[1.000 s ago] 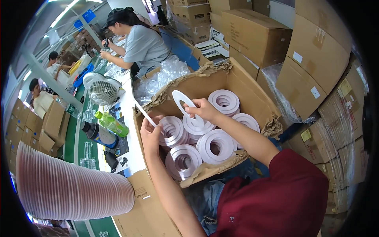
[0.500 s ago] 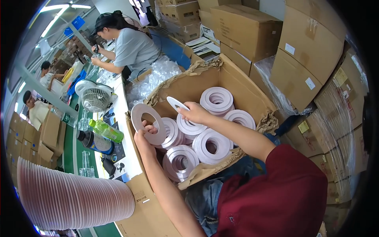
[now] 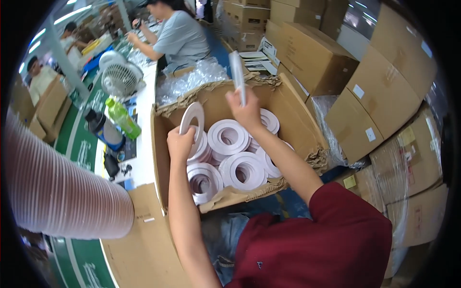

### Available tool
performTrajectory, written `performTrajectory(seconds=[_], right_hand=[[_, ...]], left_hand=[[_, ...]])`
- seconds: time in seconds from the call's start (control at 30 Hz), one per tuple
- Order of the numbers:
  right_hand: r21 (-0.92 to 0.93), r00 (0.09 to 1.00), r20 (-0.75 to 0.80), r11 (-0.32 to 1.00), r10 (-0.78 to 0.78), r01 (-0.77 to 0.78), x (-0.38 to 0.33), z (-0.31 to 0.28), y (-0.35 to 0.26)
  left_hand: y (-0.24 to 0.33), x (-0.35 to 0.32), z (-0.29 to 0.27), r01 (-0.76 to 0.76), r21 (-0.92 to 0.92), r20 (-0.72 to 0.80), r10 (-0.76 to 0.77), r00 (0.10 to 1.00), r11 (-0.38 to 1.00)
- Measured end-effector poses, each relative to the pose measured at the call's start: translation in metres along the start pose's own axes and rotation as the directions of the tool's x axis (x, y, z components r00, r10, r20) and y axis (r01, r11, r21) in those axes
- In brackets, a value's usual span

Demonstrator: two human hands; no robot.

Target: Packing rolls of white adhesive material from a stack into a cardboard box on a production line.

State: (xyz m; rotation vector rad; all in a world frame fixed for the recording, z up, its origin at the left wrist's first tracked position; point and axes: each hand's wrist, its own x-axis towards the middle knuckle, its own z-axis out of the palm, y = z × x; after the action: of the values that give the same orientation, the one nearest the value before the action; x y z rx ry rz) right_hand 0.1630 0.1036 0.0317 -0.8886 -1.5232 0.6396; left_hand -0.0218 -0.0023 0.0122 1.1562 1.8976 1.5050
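My left hand (image 3: 181, 144) is closed on the lower edge of a flat white ring (image 3: 188, 115), which stands tilted over the left side of an open cardboard box (image 3: 302, 110). My right hand (image 3: 246, 108), a little blurred, grips a second white ring (image 3: 237, 72) seen nearly edge-on, raised above the box. Beneath both hands, several stacks of white rings (image 3: 229, 165) lie in the box, their centre holes facing up. My right forearm hides part of the stacks on the right.
A tall pile of pinkish-white rings (image 3: 72, 187) rises at the left. On the white table are a dark bottle (image 3: 103, 129), a green bottle (image 3: 122, 117) and a fan (image 3: 120, 79). Another person (image 3: 180, 36) works beyond. Stacked cartons (image 3: 370, 105) stand at right.
My right hand has lifted its ring higher and turned it almost edge-on. The ring in my left hand has turned narrower to view. The whole view has shifted.
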Motion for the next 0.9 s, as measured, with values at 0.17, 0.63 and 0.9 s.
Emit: performTrajectory(seconds=[0.17, 0.63, 0.9], right_hand=[[0.007, 0.779, 0.527, 0.918, -0.339, 0.395, -0.014, 0.005, 0.048], [-0.085, 0.854, 0.421, 0.925, -0.305, 0.371, 0.001, -0.014, 0.041], [-0.139, 0.845, 0.478, 0.929, -0.240, 0.342, 0.001, -0.014, 0.042]], left_hand=[[-0.025, 0.009, 0.004, 0.187, 0.195, 0.046, -0.199, 0.979, 0.963], [-0.026, 0.003, -0.004, 0.101, 0.206, 0.116, -0.127, 0.985, 0.973], [-0.022, 0.005, -0.003, 0.100, 0.301, 0.209, -0.167, 0.963, 0.949]])
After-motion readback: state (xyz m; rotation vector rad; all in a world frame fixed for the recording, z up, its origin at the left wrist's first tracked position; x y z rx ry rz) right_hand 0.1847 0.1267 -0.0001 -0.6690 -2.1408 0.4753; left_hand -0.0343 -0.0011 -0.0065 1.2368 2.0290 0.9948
